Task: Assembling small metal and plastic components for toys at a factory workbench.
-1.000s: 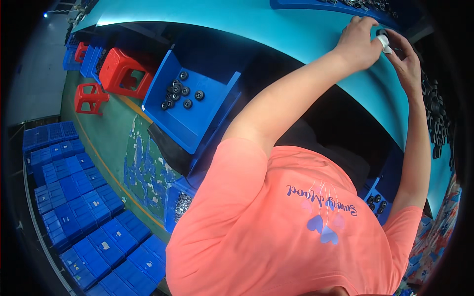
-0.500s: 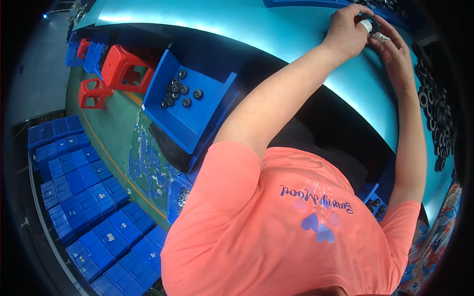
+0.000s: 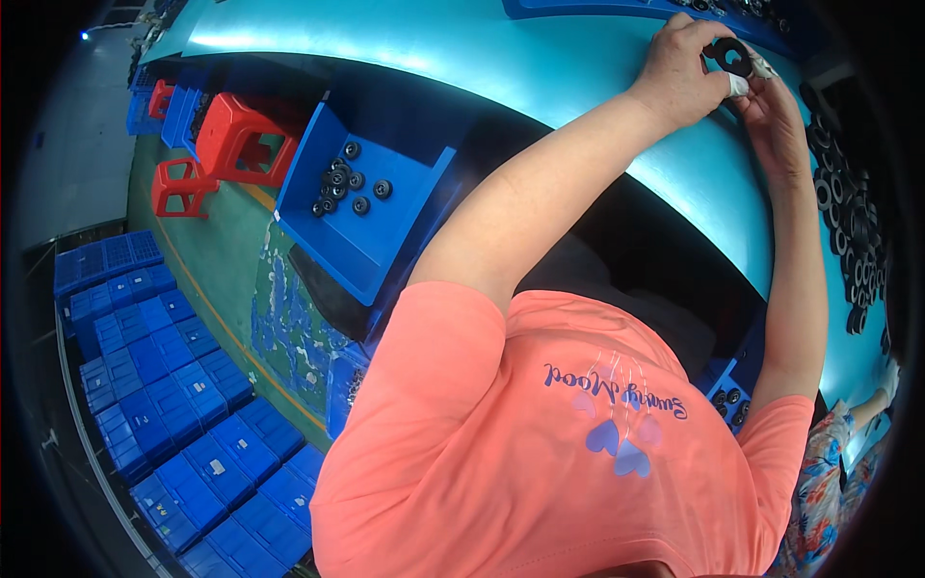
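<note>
A small black ring (image 3: 720, 51) with a hole through its middle is held up over the far right of the turquoise tabletop (image 3: 520, 72). My left hand (image 3: 679, 75) grips it from the left, its thumb wrapped in a white cover below the ring. On the other side, my right hand (image 3: 774, 120) has its fingertips, also partly in white covers, closed at the ring's right edge. How the fingers sit behind the ring is hidden. To the right of my right forearm, many similar black rings (image 3: 860, 231) lie heaped on the tabletop.
A blue bin (image 3: 385, 236) with several black wheels (image 3: 339, 178) stands left of me. Red stools (image 3: 231, 144) and stacked blue crates (image 3: 183, 405) are farther left. A blue tray (image 3: 597, 8) sits at the far edge. Another person's patterned clothing (image 3: 819, 491) shows at lower right.
The ring has turned so its open hole shows more plainly, and my fingers have shifted around it. Another person's forearm and white-covered hand have come into view at the right.
</note>
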Tool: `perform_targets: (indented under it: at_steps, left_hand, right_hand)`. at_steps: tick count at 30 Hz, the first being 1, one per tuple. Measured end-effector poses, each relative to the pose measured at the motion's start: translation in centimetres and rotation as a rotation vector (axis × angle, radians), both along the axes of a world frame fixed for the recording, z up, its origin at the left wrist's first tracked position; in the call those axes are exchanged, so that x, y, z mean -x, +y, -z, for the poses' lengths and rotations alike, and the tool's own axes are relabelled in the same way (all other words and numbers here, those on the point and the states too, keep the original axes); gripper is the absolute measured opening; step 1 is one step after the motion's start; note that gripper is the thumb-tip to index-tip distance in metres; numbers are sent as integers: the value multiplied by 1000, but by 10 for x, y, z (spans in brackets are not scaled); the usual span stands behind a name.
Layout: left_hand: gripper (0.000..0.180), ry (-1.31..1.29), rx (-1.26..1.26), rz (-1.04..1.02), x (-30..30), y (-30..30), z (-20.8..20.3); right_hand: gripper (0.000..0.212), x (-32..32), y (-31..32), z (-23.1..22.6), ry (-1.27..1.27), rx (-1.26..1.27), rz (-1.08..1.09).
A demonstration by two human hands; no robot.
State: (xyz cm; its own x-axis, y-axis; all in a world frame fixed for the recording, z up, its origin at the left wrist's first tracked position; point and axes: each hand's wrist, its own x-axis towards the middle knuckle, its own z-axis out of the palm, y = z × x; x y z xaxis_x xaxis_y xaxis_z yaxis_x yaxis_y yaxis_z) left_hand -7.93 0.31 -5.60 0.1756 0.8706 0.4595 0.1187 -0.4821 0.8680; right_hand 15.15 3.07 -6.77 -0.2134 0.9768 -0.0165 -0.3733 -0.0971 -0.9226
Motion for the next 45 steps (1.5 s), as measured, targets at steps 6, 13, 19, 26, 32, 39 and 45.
perform_targets:
  at_steps: [6,13,19,26,32,39,45]
  left_hand:
    - [37,16,-147,-158,-21,16,-1]
    - [41,-13,-30,44,-25,20,1]
    - [43,-35,-103,4,-35,24,6]
    - [43,-35,-73,33,-41,25,5]
    - [48,-151,96,240,-38,27,-3]
    - [52,-271,348,294,-34,29,-17]
    - [56,-473,564,486,-33,31,-21]
  right_hand:
    - [37,5,-4,-2,2,17,-59]
    - [44,2,-4,-7,-110,-33,-122]
    - [45,0,-3,-7,-23,-6,-119]
    - [42,0,-8,-9,-40,-29,-34]
    - [26,15,-10,-24,-126,-121,-26]
    - [24,19,-18,-47,-220,-114,-38]
    - [18,21,-20,-47,-526,-321,135]
